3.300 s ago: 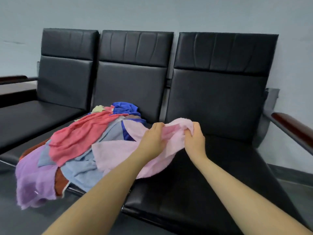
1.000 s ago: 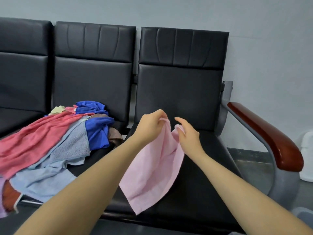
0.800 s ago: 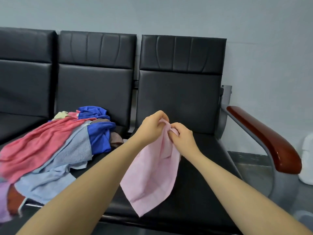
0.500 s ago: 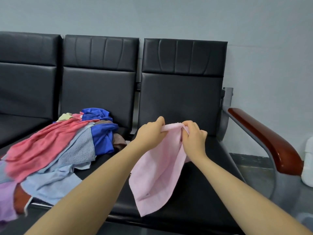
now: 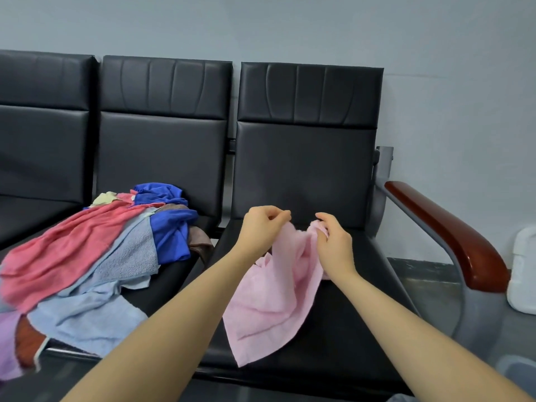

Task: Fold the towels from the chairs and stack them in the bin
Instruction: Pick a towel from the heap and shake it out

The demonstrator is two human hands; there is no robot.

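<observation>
fingers (image 5: 278,217) of both hands curled, pinching pink towel (image 5: 272,300) above right chair (image 5: 307,169)

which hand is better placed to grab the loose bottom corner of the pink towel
Left. The left hand sits above the side where the pink towel hangs to its low corner; the right hand pinches the far edge.

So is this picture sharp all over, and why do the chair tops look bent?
Head view: the pink towel and both hands, left and right, are fairly sharp; the towel pile smears at the left edge; the wide lens bows the chair backs; light is soft and even, with a faint sheen on the armrest.
</observation>
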